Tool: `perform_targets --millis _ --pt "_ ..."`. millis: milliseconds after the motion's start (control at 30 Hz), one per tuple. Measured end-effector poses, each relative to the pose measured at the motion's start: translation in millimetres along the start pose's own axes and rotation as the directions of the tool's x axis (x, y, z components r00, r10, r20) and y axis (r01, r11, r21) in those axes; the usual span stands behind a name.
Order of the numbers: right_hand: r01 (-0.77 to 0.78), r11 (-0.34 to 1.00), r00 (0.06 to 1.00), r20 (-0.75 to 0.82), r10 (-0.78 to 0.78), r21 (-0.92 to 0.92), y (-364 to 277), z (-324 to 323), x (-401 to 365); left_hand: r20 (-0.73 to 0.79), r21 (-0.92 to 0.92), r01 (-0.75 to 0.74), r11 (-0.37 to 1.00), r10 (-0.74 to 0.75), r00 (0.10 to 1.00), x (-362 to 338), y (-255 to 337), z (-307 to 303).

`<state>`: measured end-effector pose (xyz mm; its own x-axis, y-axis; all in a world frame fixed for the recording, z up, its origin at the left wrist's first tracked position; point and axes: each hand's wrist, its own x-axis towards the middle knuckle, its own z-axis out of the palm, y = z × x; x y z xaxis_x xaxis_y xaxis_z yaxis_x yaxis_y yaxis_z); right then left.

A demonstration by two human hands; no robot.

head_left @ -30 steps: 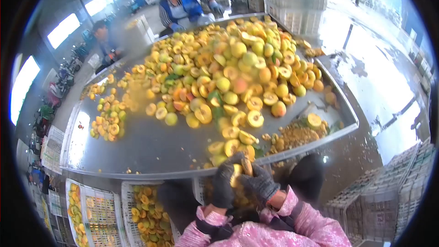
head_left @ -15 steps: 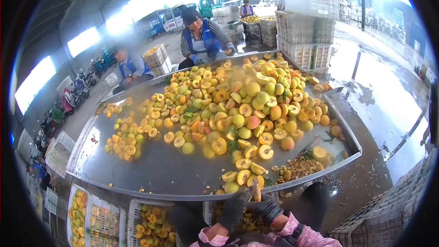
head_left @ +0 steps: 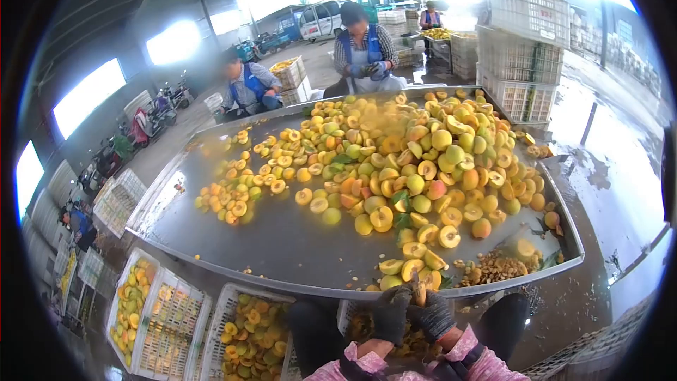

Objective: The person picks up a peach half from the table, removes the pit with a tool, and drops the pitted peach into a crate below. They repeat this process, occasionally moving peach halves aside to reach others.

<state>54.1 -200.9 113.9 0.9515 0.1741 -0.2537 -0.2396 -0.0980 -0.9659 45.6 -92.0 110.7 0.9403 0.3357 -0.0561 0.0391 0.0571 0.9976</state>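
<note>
Head view: gloved left hand (head_left: 390, 314) and gloved right hand (head_left: 431, 315) meet at the near edge of the metal bench (head_left: 282, 254), right of its middle
Left hand: fingers curled inward beside the right; cannot tell whether they grip anything
Right hand: fingers closed around a narrow tan piece (head_left: 419, 291), which stands roughly upright; too small to tell whether it is fruit or a tool handle
Fruit halves (head_left: 412, 268): just beyond the hands, at the near edge, cut faces showing
Fruit pile (head_left: 430, 155): spreads from the far right corner toward the middle
Handling: each half seems light, fairly firm at the skin, softer and slippery on the cut face; best held by the skin sides, with little squeeze
Brown heap (head_left: 501, 268): loose bits in the near right corner
Crate (head_left: 215, 331): holds fruit below the near edge
Co-workers: one person (head_left: 367, 53) at the far edge, another (head_left: 250, 88) near the far left corner
</note>
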Motion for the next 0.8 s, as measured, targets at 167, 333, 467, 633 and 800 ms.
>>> perform_targets --millis 167,333,467,633,800 --pt "0.499 0.816 0.865 0.118 -0.487 -0.292 25 18 14 0.182 0.605 -0.348 0.717 0.301 0.936 13 -41 -13" --pt "0.389 0.921 0.914 0.13 -0.384 -0.016 1 14 -17 0.203 0.071 -0.122 0.99 0.105 0.974 31 -54 -40" --pt "0.304 0.932 0.948 0.163 -0.275 -0.197 18 3 -27 0.275 -0.398 0.182 0.899 -0.072 0.959 23 14 -37" --pt "0.186 0.941 0.968 0.215 -0.126 -0.284 10 7 -32 0.359 -0.173 -0.02 0.985 0.082 0.93 14 14 -35" --pt "0.228 0.888 0.962 0.232 -0.143 -0.4 -2 14 -30 0.435 -0.009 -0.23 0.973 0.211 0.875 15 15 -35"
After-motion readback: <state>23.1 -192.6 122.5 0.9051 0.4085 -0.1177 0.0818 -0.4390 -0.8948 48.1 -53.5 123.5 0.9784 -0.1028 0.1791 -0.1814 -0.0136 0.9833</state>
